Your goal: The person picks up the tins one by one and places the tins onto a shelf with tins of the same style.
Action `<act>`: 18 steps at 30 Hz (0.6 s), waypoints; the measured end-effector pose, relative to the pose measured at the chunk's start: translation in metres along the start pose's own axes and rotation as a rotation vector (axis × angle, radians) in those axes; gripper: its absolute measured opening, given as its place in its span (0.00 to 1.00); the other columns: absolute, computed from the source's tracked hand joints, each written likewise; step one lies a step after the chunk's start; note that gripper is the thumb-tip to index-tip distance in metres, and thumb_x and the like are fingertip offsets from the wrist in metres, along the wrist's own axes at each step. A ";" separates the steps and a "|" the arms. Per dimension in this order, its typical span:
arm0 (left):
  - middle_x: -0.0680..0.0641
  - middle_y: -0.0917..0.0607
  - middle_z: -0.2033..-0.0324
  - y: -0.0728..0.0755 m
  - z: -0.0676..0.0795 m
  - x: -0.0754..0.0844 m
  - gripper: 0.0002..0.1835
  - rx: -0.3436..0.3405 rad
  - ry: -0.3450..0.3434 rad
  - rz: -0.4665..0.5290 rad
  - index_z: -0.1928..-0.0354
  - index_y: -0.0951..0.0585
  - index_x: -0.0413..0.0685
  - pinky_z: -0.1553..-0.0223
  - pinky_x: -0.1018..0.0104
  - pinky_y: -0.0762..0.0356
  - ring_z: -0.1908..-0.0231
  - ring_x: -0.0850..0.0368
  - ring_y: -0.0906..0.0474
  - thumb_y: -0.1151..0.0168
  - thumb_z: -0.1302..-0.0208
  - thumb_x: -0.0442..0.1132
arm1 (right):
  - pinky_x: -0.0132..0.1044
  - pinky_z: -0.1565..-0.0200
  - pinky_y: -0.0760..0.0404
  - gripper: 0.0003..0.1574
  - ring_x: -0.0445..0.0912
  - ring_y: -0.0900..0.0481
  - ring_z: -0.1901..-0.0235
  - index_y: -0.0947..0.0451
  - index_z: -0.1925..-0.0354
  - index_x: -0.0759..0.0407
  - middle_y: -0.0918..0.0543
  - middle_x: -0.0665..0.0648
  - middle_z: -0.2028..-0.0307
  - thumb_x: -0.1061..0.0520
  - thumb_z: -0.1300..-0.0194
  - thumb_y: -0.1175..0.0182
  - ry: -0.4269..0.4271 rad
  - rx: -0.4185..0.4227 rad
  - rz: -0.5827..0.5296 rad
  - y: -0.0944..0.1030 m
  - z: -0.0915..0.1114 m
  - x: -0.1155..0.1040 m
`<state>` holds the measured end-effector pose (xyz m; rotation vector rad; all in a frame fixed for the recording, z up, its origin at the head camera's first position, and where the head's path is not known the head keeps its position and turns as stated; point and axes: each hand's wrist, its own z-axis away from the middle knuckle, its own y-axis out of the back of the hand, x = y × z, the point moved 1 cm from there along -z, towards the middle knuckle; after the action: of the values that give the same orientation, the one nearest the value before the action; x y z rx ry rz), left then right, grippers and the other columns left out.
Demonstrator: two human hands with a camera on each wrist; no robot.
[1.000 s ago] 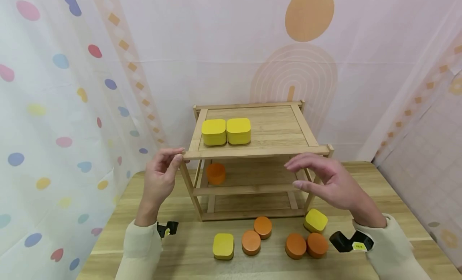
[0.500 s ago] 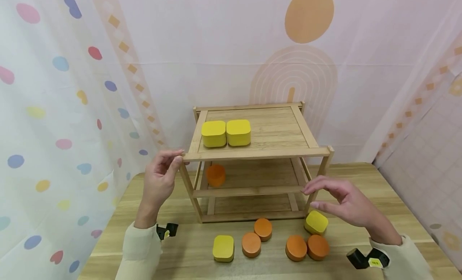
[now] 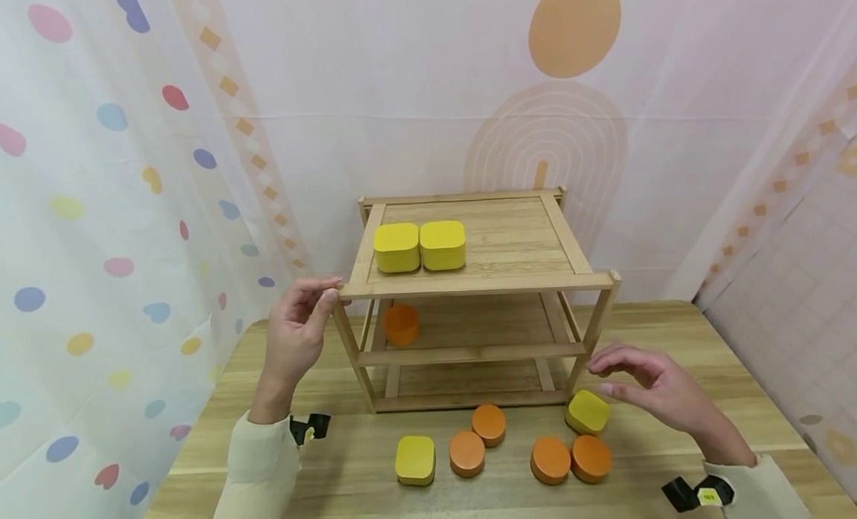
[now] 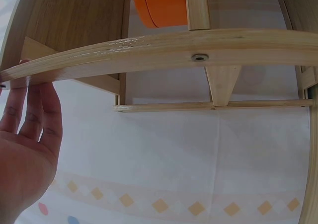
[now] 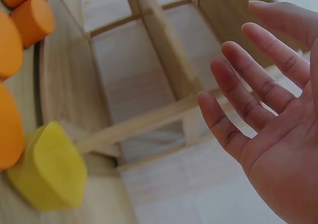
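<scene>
A three-tier wooden shelf (image 3: 482,282) stands on the table. My left hand (image 3: 297,333) grips its top front left corner; the left wrist view shows the fingers (image 4: 34,112) bent up behind the rail. My right hand (image 3: 659,389) hovers beside the front right leg with fingers apart and nothing in them. Just below it lies a yellow rounded-square box (image 3: 588,412), also in the right wrist view. Two more yellow boxes (image 3: 443,245) sit side by side on the top tier, at its left. An orange round box (image 3: 401,325) rests on the middle tier's left.
In front of the shelf, several orange round boxes (image 3: 551,459) lie in pairs on the wooden table (image 3: 509,497). Another yellow box (image 3: 415,460) stands left of them. A patterned curtain (image 3: 428,80) hangs behind and at both sides.
My right hand has moved down and to the right, from in front of the top rail to beside the right leg. The left hand has stayed at its corner.
</scene>
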<state>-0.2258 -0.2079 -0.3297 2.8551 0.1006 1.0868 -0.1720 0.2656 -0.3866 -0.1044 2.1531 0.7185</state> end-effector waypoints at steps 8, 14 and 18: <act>0.52 0.15 0.56 0.000 0.000 0.000 0.10 -0.004 0.001 0.015 0.51 0.24 0.25 0.58 0.76 0.21 0.62 0.61 0.16 0.46 0.31 0.22 | 0.26 0.48 0.22 0.25 0.39 0.20 0.50 0.21 0.50 0.64 0.17 0.53 0.50 0.82 0.40 0.46 0.000 0.046 -0.078 -0.001 0.018 0.025; 0.53 0.15 0.57 0.000 0.000 0.000 0.09 0.003 0.005 0.014 0.52 0.25 0.23 0.60 0.76 0.21 0.63 0.61 0.16 0.46 0.31 0.22 | 0.26 0.51 0.20 0.23 0.38 0.19 0.52 0.19 0.52 0.63 0.17 0.52 0.50 0.81 0.38 0.45 -0.060 0.075 -0.066 -0.002 0.029 0.040; 0.53 0.15 0.58 0.000 0.000 -0.001 0.09 0.004 0.009 0.004 0.52 0.25 0.22 0.59 0.76 0.20 0.64 0.59 0.16 0.46 0.32 0.21 | 0.27 0.51 0.20 0.22 0.38 0.19 0.51 0.20 0.51 0.63 0.18 0.51 0.50 0.80 0.38 0.45 -0.089 0.086 -0.073 -0.002 0.037 0.049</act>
<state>-0.2262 -0.2082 -0.3301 2.8548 0.0981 1.1018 -0.1770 0.2920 -0.4417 -0.1025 2.0808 0.5772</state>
